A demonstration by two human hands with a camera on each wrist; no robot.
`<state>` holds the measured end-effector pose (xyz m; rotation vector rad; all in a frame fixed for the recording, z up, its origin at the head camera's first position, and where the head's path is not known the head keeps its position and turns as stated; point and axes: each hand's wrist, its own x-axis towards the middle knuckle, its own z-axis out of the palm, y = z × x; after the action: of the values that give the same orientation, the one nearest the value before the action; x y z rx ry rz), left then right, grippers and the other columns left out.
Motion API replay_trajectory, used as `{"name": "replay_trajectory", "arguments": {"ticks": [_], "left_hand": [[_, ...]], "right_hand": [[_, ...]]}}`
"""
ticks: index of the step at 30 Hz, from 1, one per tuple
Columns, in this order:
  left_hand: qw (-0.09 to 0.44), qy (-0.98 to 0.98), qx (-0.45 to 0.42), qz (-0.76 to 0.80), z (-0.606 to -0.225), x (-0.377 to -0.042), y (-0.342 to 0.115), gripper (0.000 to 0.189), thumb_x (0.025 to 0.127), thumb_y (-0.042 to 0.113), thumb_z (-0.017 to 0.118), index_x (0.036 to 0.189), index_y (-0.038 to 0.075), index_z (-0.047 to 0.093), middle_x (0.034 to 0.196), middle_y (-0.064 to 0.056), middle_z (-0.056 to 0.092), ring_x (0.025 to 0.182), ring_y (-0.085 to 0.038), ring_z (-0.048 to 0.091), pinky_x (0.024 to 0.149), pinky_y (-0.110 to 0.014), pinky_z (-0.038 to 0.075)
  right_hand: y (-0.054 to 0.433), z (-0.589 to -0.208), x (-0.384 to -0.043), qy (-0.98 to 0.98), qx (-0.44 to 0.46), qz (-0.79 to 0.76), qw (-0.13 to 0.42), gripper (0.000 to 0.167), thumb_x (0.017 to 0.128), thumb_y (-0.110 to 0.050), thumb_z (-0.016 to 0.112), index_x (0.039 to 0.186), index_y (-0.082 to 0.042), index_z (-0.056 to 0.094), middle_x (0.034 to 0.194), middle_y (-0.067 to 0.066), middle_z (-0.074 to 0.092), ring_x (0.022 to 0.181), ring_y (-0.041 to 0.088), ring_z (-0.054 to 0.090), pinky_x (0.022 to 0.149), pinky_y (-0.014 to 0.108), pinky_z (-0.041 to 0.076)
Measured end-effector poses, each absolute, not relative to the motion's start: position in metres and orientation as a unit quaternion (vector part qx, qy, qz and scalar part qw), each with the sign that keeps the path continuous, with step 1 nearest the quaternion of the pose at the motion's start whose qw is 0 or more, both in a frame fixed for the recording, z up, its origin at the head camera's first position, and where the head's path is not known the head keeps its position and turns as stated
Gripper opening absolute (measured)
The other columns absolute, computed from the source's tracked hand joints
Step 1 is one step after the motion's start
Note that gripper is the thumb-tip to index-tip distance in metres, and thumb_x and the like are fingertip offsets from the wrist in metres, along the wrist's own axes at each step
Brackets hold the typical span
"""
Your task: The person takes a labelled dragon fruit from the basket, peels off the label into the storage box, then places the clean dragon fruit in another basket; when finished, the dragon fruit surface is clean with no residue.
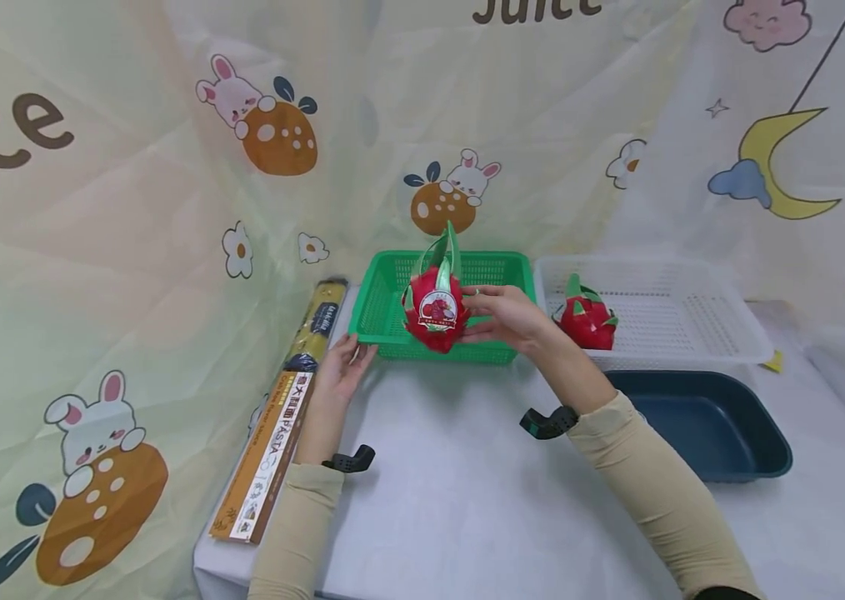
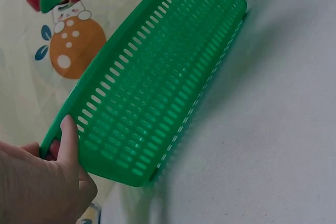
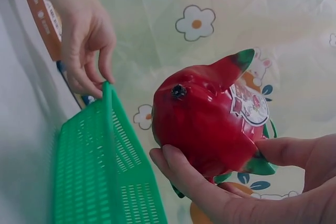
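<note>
A red dragon fruit with green leaf tips and a round label is held up over the green basket by my right hand. In the right wrist view, fingers and thumb grip the fruit from its side, its dark stem end facing the camera. My left hand pinches the basket's front left corner, the thumb over the rim in the left wrist view. A second dragon fruit sits at the left end of the white basket.
A dark blue tray stands at the right, in front of the white basket. Along the table's left edge lie a brown PASTA box and a yellow pasta packet. A printed cloth hangs behind the baskets.
</note>
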<state>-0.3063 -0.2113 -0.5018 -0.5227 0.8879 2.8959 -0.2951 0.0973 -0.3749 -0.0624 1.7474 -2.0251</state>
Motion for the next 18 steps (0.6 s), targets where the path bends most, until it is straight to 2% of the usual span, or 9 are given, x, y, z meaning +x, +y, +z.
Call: {"name": "replay_trajectory", "arguments": {"ticks": [10, 18], "left_hand": [[0.021, 0.281, -0.193, 0.940, -0.498, -0.303, -0.209, 0.060, 0.107, 0.000, 0.049, 0.163, 0.006, 0.028, 0.129, -0.011, 0.045, 0.118, -0.019, 0.051, 0.107, -0.038, 0.054], [0.019, 0.288, -0.194, 0.938, -0.496, -0.303, -0.206, 0.062, 0.108, 0.001, 0.048, 0.165, 0.008, 0.025, 0.127, -0.010, 0.047, 0.115, -0.017, 0.052, 0.107, -0.037, 0.053]], "right_hand": [[0.123, -0.397, -0.251, 0.650, -0.023, -0.728, 0.214, 0.063, 0.106, -0.020, 0.061, 0.161, -0.005, 0.033, 0.157, 0.020, 0.039, 0.123, 0.040, 0.062, 0.102, 0.054, 0.054], [0.142, -0.412, -0.223, 0.643, -0.021, -0.734, 0.217, 0.063, 0.105, -0.020, 0.062, 0.160, -0.004, 0.035, 0.148, 0.023, 0.048, 0.105, 0.037, 0.074, 0.099, 0.052, 0.056]]}}
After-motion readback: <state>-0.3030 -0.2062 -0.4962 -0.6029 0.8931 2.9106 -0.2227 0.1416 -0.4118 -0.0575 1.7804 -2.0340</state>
